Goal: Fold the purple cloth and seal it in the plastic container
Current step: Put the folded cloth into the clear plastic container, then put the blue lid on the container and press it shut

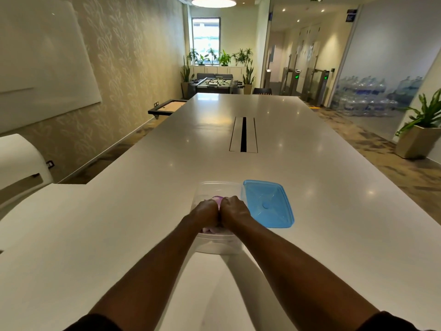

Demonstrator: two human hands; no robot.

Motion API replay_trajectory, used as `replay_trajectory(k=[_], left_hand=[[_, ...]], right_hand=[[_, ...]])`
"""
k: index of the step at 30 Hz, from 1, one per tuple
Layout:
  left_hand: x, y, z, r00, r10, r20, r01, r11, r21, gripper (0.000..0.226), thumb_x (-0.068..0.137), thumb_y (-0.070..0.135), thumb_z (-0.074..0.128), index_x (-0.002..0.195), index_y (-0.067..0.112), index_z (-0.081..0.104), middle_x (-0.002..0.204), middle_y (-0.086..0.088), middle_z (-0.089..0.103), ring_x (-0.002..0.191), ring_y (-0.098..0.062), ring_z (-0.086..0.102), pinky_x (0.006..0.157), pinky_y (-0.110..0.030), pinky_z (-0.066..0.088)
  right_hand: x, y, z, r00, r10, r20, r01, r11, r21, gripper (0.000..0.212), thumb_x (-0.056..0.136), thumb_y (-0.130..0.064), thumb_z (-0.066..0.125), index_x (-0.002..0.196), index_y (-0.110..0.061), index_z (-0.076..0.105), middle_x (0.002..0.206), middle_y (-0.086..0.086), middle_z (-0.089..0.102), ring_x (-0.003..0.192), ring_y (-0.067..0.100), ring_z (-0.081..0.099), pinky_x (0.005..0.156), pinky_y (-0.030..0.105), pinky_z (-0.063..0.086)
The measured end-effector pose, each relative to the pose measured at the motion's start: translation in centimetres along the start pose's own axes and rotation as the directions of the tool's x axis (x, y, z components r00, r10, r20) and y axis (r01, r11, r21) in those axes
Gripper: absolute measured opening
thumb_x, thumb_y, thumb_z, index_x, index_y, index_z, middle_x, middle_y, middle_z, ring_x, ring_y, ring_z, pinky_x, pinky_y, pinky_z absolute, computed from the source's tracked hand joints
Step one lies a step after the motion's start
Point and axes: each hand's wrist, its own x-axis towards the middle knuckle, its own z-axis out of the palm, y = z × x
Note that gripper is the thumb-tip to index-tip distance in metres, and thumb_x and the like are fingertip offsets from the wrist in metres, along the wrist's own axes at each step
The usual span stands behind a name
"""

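Note:
A clear plastic container (216, 246) stands on the white table just in front of me. The purple cloth (218, 199) lies inside it, mostly hidden under my hands; only small patches show between and below my knuckles. My left hand (205, 212) and my right hand (235, 210) are side by side inside the container, fingers curled down onto the cloth. The blue lid (268, 203) lies flat on the table, touching the container's right side.
The long white table (238, 168) stretches far ahead, with a cable slot (243, 134) in its middle. A white chair back (19, 161) is at the left edge. A potted plant (421, 130) stands on the floor at the right.

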Motion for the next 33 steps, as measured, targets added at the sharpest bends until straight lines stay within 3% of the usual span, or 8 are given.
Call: replay_trajectory(k=[3,7,11,14,18,22,26,33], left_hand=[[0.6,-0.5,0.1,0.997,-0.073,-0.019,0.069,0.983,-0.169,0.030,0.089,0.009,0.053,0.113,-0.008,0.058,0.116,-0.026,0.064,0.053,-0.011,0.046,0.052,-0.021,0.042],[1.0,-0.3,-0.3,0.972,-0.171,-0.163,0.076,0.880,-0.468,0.035,0.094,0.016,0.043,0.116,-0.007,0.056,0.118,-0.029,0.062,0.059,-0.016,0.050,0.068,-0.032,0.053],[0.1,0.8,-1.3,0.952,-0.217,-0.214,0.052,0.807,-0.588,0.026,0.091,0.010,0.044,0.107,-0.003,0.060,0.108,-0.024,0.065,0.066,-0.017,0.056,0.057,-0.021,0.047],[-0.5,1.7,-2.1,0.926,-0.218,-0.309,-0.009,0.804,-0.594,0.011,0.083,0.010,0.049,0.082,0.001,0.056,0.084,-0.017,0.061,0.083,-0.030,0.056,0.067,-0.031,0.039],[-0.5,3.8,-2.0,0.910,-0.136,-0.392,-0.100,0.845,-0.525,0.052,0.087,0.022,0.051,0.136,0.004,0.042,0.140,-0.015,0.050,0.125,-0.029,0.049,0.093,-0.028,0.037],[-0.4,6.0,-0.7,0.921,-0.043,-0.386,-0.156,0.869,-0.470,0.055,0.089,0.026,0.050,0.141,0.010,0.039,0.146,-0.012,0.044,0.132,-0.026,0.044,0.102,-0.030,0.036],[-0.2,7.7,0.9,0.948,0.015,-0.319,-0.160,0.886,-0.436,0.048,0.088,0.019,0.047,0.135,0.009,0.043,0.141,-0.013,0.049,0.127,-0.027,0.047,0.099,-0.029,0.037],[-0.8,8.8,3.4,0.946,0.134,-0.296,-0.239,0.905,-0.353,0.053,0.089,0.010,0.041,0.142,0.008,0.034,0.145,-0.015,0.045,0.127,-0.025,0.048,0.088,-0.020,0.038]], right_hand=[[-0.1,-0.2,-0.3,0.997,-0.066,0.048,0.074,0.981,-0.177,0.033,0.073,-0.028,0.075,0.101,-0.013,0.064,0.096,0.010,0.062,0.086,0.025,0.060,0.068,0.030,0.042],[0.1,-0.2,-0.2,0.995,-0.085,0.048,0.093,0.977,-0.193,0.037,0.077,-0.025,0.075,0.109,-0.010,0.063,0.109,0.015,0.063,0.096,0.029,0.063,0.076,0.035,0.050],[-0.7,-0.9,-0.7,0.985,-0.163,-0.061,0.151,0.976,-0.158,0.021,0.086,-0.018,0.064,0.103,-0.006,0.066,0.105,0.017,0.067,0.093,0.031,0.067,0.079,0.036,0.053],[-2.1,0.0,-2.7,0.932,-0.217,-0.292,0.172,0.970,-0.170,0.011,0.086,-0.004,0.055,0.090,-0.002,0.065,0.095,0.020,0.069,0.084,0.035,0.068,0.072,0.038,0.053],[-2.3,6.0,-6.6,0.839,0.034,-0.542,0.003,0.998,0.068,0.013,0.081,-0.001,0.051,0.090,0.003,0.059,0.090,0.027,0.067,0.083,0.043,0.065,0.069,0.040,0.051],[-2.2,13.1,-7.0,0.837,0.331,-0.435,-0.223,0.933,0.282,0.022,0.083,-0.019,0.060,0.086,0.004,0.060,0.092,0.025,0.067,0.082,0.040,0.065,0.066,0.035,0.049],[-2.1,16.3,-5.0,0.855,0.363,-0.372,-0.246,0.913,0.324,0.027,0.082,-0.027,0.066,0.071,-0.006,0.056,0.081,0.018,0.069,0.060,0.026,0.056,0.055,0.029,0.042],[-1.4,16.8,-4.3,0.863,0.401,-0.306,-0.283,0.887,0.366,0.011,0.074,-0.010,0.062,0.070,-0.003,0.054,0.069,0.011,0.058,0.064,0.032,0.058,0.056,0.029,0.044]])
